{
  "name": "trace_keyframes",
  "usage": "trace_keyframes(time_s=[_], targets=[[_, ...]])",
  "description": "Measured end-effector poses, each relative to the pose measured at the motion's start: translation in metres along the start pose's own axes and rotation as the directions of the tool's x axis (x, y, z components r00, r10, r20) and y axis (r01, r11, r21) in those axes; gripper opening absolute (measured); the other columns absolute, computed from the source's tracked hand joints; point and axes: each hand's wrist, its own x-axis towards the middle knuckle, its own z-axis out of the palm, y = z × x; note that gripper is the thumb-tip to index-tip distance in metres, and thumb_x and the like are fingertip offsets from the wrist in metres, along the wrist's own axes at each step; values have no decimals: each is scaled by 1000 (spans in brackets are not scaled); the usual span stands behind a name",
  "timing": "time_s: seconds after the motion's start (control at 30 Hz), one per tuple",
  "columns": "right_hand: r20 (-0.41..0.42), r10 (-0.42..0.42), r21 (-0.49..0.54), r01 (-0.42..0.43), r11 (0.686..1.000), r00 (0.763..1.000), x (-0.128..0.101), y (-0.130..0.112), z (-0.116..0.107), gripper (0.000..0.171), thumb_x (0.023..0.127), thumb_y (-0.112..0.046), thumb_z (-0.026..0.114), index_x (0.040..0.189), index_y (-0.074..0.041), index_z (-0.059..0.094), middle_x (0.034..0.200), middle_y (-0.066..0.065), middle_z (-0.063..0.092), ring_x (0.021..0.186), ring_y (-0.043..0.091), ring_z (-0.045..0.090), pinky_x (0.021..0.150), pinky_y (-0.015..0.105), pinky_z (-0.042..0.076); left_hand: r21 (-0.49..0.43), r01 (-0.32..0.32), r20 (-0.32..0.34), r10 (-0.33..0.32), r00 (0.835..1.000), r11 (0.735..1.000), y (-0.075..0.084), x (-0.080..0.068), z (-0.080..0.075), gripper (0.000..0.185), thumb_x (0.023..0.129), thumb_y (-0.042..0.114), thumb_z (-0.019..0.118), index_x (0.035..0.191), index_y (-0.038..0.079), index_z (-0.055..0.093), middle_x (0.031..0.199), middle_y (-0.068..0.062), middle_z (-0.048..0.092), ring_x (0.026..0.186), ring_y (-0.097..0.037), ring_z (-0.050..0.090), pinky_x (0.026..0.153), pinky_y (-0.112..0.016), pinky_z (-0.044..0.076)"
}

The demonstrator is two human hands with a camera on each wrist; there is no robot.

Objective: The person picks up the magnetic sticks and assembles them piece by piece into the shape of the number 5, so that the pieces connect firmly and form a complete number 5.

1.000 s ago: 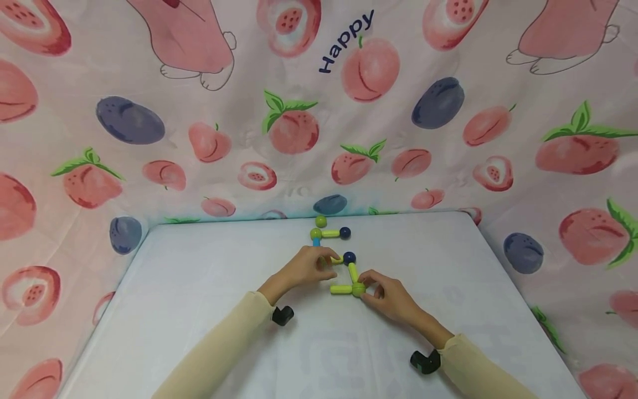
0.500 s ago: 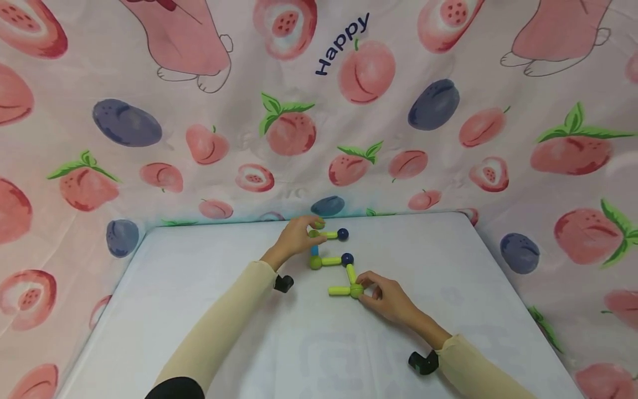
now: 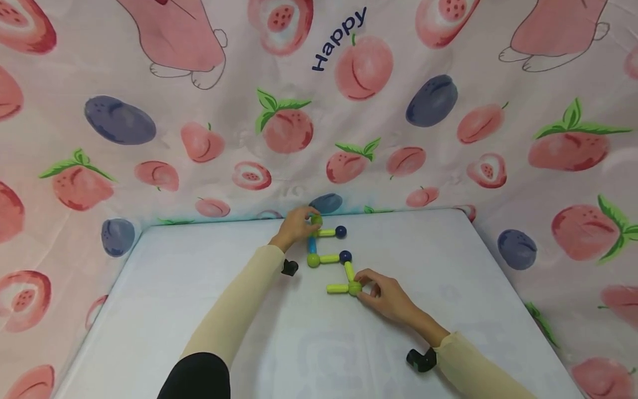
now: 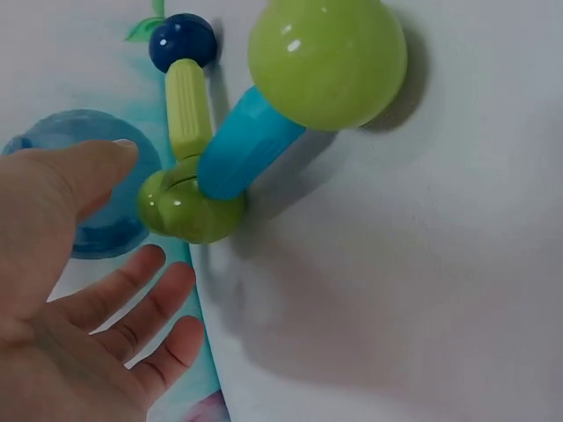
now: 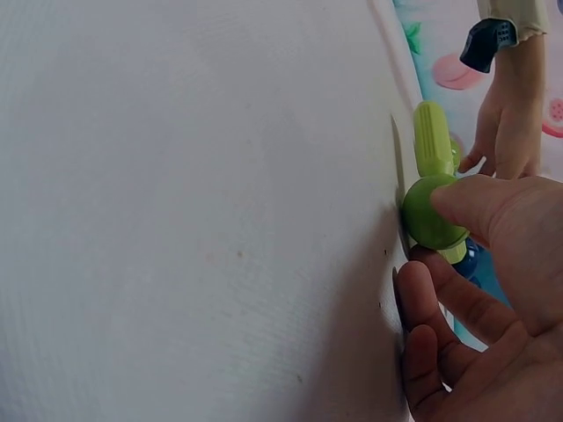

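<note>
A chain of magnetic rods and balls already zigzags across the white surface, its lowest yellow-green rod ending free. The left hand, reaching far, has relaxed, open fingers beside the top green ball. The right hand pinches the bottom green ball, thumb on top.

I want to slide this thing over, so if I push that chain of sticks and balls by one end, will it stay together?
Probably not rigidly. The chain is short sticks meeting round balls, so it would likely pivot at joints such as the green ball. The balls look smooth and glossy, so freed ones may roll. The right hand pinching the corner ball suggests it needs steadying.
</note>
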Motion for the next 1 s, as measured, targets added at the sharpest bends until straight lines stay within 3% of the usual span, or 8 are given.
trace_keyframes(time_s=[0.23,0.43,1.0], targets=[[-3,-18,-2,18,1000,1000,1,3,-1,34,92,-13,78,121,-23,65,109,-3,69,69,7,55,64,24,49,29,2,3,-2,1000,1000,-3,11,7,37,99,20,70,134,9,66,136,-13,62,124,-31,56,106,-46,45],[-14,-42,19,42,999,999,0,3,0,33,91,-12,78,121,-21,65,108,-1,70,68,6,54,63,24,48,40,41,12,-41,999,998,-6,18,13,37,100,21,68,136,11,66,142,-12,58,129,-30,52,111,-46,41],[-32,-50,18,51,999,998,-2,3,1,32,91,-13,79,120,-20,67,108,0,71,69,5,54,63,24,48,-8,102,-47,-102,994,995,-9,24,25,31,99,21,68,129,13,70,133,-10,62,112,-26,54,98,-46,47]])
